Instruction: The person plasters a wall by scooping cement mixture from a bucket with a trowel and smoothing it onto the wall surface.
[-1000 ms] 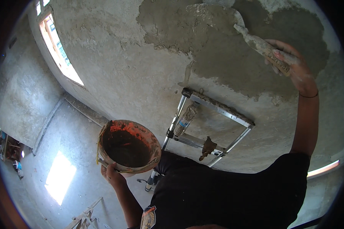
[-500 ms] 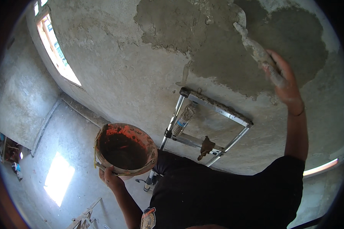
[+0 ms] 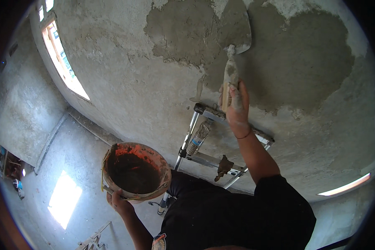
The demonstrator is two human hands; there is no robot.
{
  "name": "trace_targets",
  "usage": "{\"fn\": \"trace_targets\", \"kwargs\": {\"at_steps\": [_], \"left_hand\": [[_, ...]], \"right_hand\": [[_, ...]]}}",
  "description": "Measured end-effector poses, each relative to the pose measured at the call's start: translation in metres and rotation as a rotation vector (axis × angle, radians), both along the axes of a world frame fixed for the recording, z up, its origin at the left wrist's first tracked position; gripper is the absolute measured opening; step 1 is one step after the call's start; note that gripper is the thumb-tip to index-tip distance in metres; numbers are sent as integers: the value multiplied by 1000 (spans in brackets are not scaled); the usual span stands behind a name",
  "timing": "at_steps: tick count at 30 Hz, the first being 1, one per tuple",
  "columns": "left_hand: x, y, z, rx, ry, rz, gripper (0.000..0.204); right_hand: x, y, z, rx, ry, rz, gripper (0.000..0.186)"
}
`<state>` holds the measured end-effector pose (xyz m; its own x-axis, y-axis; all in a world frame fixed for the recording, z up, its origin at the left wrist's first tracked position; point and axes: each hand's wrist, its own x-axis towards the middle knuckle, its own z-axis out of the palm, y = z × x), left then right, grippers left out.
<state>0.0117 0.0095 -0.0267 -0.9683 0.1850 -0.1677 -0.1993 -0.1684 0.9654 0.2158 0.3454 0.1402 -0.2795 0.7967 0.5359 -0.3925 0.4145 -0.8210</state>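
Note:
My right hand is closed round the handle of a trowel, whose broad blade lies against the wall over a patch of damp grey mortar. Mortar is smeared on the handle and my thumb. Lower left, my left hand grips the rim of an orange bucket, thumb over the edge and the other fingers mostly hidden beneath. Dark wet mortar lies inside the bucket, and its inner wall is streaked with it.
An aluminium ladder stands against the wall in front of me, with a clear plastic bottle and a brown rag-like piece on it. A window opening is at the left. Wooden pieces lie on the floor below.
My right hand has swept the trowel leftward across the wall, and its blade now shows its broad face. My left hand keeps its hold on the bucket, nearly unmoved.

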Motion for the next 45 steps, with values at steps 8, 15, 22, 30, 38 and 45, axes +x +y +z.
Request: {"fn": "trace_targets", "kwargs": {"at_steps": [8, 15, 22, 30, 38, 45], "left_hand": [[-4, -10, -4, -29, 38, -9, 33], [-6, -14, 0, 11, 41, 1, 31], [-5, -24, -3, 9, 16, -12, 30], [-3, -17, -4, -11, 11, 17, 35], [-2, -21, -1, -17, 41, 15, 34], [-4, -14, -10, 2, 57, -42, 33]], "right_hand": [[-51, 21, -26, 152, -112, -258, 38], [-81, -12, -71, 19, -162, -201, 30], [-68, -13, -57, 188, -104, -262, 34], [-62, 8, -50, 118, -178, -218, 32], [-55, -2, -27, 115, -27, -61, 37], [-67, 4, -24, -31, -125, -73, 38]]}}
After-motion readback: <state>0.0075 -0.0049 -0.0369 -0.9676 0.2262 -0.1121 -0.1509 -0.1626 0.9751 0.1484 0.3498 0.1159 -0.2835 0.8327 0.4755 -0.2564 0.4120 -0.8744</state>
